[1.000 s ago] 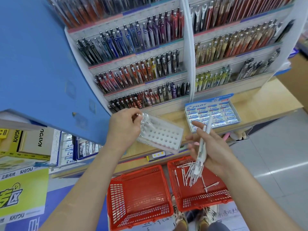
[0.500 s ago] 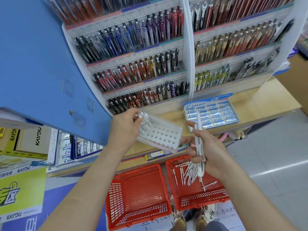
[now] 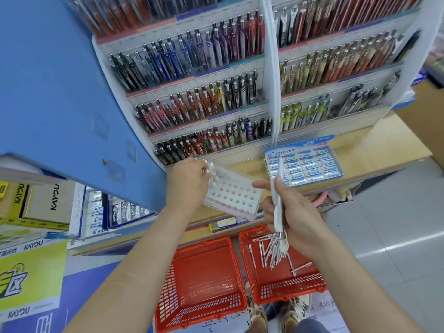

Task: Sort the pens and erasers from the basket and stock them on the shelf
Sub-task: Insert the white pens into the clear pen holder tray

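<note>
Fingers point(image 3: 284, 191) of our right hand point(image 3: 298, 217) curl round a bunch of white pens point(image 3: 276, 207), held upright just in front of the eraser box point(image 3: 305, 162). Our left hand point(image 3: 189, 183) grips one end of a white holder point(image 3: 236, 195) full of holes, to the left of that box. Loose pens point(image 3: 269, 253) lie in the red basket point(image 3: 288, 294) on the floor below the box, with a second basket point(image 3: 199, 284) further left.
</note>
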